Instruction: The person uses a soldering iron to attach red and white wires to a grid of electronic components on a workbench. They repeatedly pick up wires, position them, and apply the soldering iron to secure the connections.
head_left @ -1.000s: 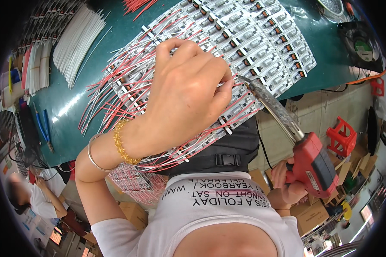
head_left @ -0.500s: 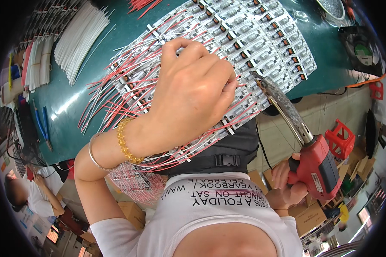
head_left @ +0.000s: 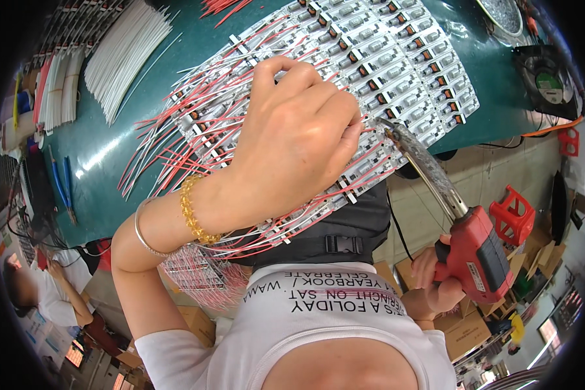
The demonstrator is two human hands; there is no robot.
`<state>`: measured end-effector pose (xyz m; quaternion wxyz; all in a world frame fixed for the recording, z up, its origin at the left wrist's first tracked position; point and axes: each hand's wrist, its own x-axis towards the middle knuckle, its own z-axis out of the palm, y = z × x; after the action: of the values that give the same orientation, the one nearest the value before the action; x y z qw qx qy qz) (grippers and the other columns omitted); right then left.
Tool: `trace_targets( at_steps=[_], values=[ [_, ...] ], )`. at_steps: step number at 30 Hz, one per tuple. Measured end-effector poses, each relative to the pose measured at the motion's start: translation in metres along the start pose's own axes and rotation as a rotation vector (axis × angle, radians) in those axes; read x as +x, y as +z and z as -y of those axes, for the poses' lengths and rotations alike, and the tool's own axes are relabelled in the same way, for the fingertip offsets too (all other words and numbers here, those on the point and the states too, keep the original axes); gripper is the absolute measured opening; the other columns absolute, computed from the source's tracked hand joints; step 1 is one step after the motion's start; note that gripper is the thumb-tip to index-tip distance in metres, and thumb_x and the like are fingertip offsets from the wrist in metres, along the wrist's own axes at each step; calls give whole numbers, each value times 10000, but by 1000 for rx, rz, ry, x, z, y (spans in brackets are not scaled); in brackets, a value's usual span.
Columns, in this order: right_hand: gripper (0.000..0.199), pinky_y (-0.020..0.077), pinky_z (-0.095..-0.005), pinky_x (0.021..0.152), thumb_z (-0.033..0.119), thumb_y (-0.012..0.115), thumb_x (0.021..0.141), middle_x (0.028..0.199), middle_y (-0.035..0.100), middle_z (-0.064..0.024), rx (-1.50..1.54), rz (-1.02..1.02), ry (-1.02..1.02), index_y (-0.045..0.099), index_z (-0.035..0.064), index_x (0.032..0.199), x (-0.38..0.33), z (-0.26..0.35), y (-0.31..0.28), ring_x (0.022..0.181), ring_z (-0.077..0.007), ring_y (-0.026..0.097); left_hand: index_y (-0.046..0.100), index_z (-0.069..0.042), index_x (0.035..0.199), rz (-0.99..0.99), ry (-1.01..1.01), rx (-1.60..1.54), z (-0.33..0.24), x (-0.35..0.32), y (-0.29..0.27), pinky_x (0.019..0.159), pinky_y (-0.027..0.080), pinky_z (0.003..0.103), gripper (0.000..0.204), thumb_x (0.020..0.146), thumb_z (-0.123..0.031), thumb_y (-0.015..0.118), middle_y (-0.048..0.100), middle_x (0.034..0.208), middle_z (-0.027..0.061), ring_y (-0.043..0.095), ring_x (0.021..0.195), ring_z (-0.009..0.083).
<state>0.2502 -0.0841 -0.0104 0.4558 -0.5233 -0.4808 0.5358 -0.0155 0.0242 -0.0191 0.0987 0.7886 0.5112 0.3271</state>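
One hand, the right, is wrapped around the grip of a red soldering gun at the lower right of the frame. The left hand, well apart from it, is bent over the circuit-board panel near the middle, with thumb and forefinger drawn close together; their undersides are hidden, so I cannot tell whether they pinch a wire. Red and white lead wires spread out to its left.

To do this step well, I would judge that the left fingers should stay steady and clear of the hot soldering tip, which sits just beside them, while the right wrist makes only small movements. Loose leads are best kept out of the barrel's path.

The gun's long axis slants from its body at lower right to its tip right of centre, so it points to the upper left. Whether the tip touches a board is unclear. On the panel, each small module's long axis runs from lower left to upper right, and the panel lies on a teal workbench.
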Motion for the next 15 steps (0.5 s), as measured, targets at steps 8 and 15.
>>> trace_targets(
  at_steps=[8, 15],
  values=[
    [829, 363, -235, 402, 600, 539, 827, 444, 424, 10, 44, 59, -32, 365, -104, 1230, 12, 2, 7, 356, -105, 397, 607, -86, 704, -3, -3, 8, -1, 1, 3, 807, 360, 371, 101, 685, -62, 704, 584, 673, -5, 524, 710, 189],
    [782, 375, -243, 395, 567, 522, 855, 454, 404, 8, 229, 102, -120, 347, -88, 1245, 21, -6, 5, 353, -101, 385, 632, -96, 849, -119, -85, 208, 0, 4, -41, 800, 355, 387, 199, 691, -162, 733, 566, 920, 69, 501, 880, 233]
  ],
)
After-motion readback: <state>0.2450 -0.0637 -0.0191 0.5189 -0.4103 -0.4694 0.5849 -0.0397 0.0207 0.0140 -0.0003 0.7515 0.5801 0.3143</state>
